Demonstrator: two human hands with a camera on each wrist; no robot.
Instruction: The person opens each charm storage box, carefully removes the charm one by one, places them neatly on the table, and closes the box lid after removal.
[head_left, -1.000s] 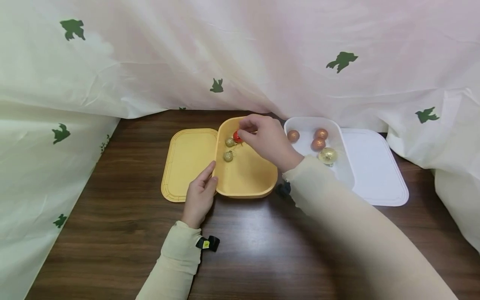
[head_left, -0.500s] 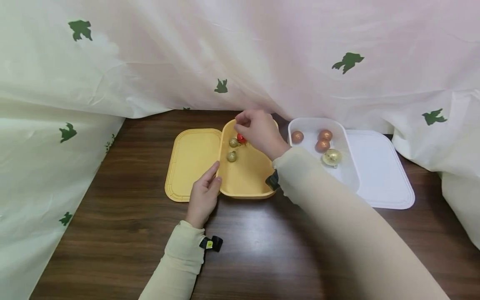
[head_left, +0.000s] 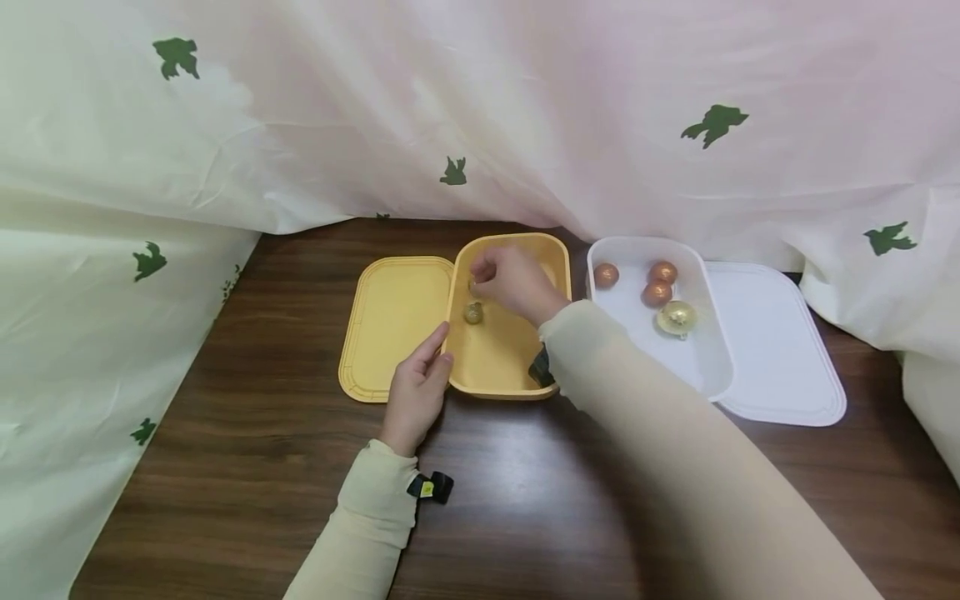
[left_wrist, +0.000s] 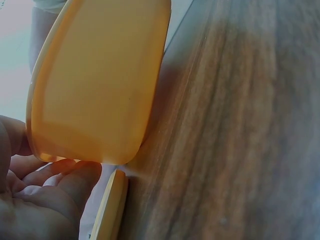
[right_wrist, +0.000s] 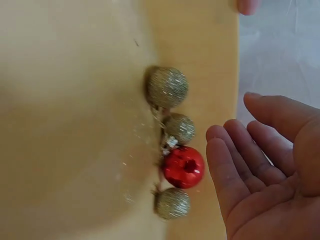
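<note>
My left hand [head_left: 414,398] grips the left wall of the yellow box [head_left: 498,390], thumb at the rim and other fingers curled under the outside, as the left wrist view shows. Over the box's left half hovers my right hand [head_left: 513,283]; its bent fingers hold nothing. A glittery gold bauble [head_left: 472,312] lies below its fingertips. The right wrist view has a red bauble [right_wrist: 184,167] in a row along the wall with glittery gold ones, among them a larger bauble [right_wrist: 168,87] and one at the row's other end [right_wrist: 173,203]. In the head view my right hand hides the red one.
A white box [head_left: 720,367] stands right of the yellow one, holding copper baubles [head_left: 657,292] and a shiny gold bauble [head_left: 677,318]. A yellow lid [head_left: 393,333] lies left, a white lid [head_left: 787,350] right. A patterned cloth [head_left: 555,108] hangs behind the brown table [head_left: 262,433].
My right hand first drew back from the red bauble, then came down over the row, covering it in the head view. The left hand keeps its grip. The whole scene has shifted slightly rightward.
</note>
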